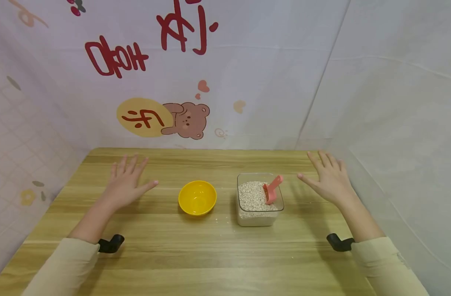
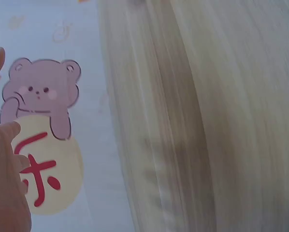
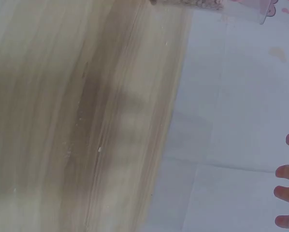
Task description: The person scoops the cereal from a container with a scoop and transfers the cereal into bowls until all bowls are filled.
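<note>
My left hand (image 1: 125, 187) is held over the left side of the table with its fingers spread, and nothing is in it. To its right stands a yellow bowl (image 1: 197, 198), with no contents showing. A clear square container (image 1: 256, 220) of pale oat flakes (image 1: 252, 196) stands right of the bowl. In the flakes leans a pink scoop (image 1: 272, 191), its handle pointing up. Beyond the container, my right hand (image 1: 330, 181) hovers with spread fingers and holds nothing. In the right wrist view, a corner of the container (image 3: 241, 8) shows at the top.
The wooden table (image 1: 196, 263) carries a few scattered flakes near the bowl and container. A white cloth (image 1: 270, 82) with a printed bear hangs behind it. More cloth (image 1: 403, 123) closes in the right side, close to my right arm. Each wrist wears a black mount (image 1: 112, 243).
</note>
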Motion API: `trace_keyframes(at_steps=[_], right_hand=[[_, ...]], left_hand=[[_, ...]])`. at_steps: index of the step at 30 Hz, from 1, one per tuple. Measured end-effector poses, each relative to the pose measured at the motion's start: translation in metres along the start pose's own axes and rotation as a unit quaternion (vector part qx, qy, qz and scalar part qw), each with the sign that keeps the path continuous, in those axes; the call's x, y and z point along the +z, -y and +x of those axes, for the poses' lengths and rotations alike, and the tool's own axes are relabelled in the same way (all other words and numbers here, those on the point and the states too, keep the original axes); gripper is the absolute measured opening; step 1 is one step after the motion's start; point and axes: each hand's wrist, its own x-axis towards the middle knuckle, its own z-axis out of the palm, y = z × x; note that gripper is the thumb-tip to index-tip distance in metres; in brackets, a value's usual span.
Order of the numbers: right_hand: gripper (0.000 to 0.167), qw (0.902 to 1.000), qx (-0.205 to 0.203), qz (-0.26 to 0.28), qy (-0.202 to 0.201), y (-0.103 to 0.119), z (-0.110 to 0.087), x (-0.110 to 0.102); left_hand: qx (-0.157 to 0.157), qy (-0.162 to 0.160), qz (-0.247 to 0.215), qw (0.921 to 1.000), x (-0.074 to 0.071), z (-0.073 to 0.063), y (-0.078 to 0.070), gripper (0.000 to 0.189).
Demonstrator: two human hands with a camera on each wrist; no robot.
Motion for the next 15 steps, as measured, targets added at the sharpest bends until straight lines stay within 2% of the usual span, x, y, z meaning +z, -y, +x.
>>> trace_keyframes(at_steps=[6, 15], right_hand=[[0.083, 0.9993, -0.026, 0.011, -0.025, 0.011, -0.004, -0.007], [0.081, 0.998, -0.034, 0.038, -0.038, 0.026, -0.008, -0.008]], left_hand=[[0.018, -0.007, -0.017, 0.9997, 0.001, 0.001, -0.017, 0.092], [0.036, -0.014, -0.039, 0.9985, 0.013, 0.006, -0.038, 0.096]])
